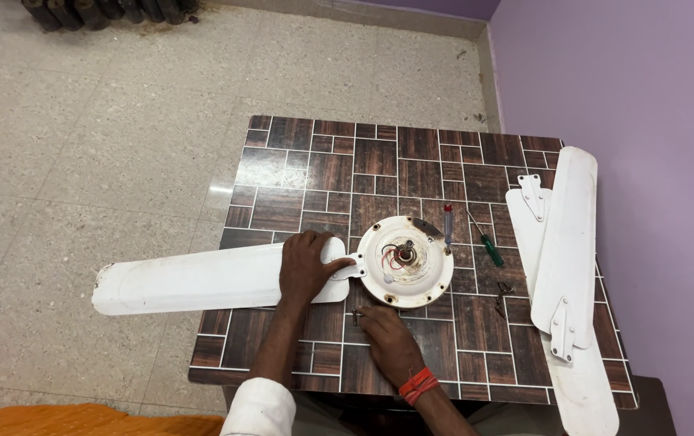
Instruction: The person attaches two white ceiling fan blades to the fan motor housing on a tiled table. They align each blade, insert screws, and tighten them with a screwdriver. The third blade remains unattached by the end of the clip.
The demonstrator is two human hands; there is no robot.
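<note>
Right hand (389,337) near table's front edge, pinched small screw (356,314) | left hand (306,266) spread flat, pressed long white blade (201,280) beside round motor (405,261) mid-table | blade likely light, bendy; best held near metal bracket end.

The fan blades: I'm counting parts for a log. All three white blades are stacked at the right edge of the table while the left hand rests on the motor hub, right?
Not quite. The head view shows only two blades stacked at the right edge; the third blade lies against the motor hub, and the left hand presses on that blade, not the hub.
</note>
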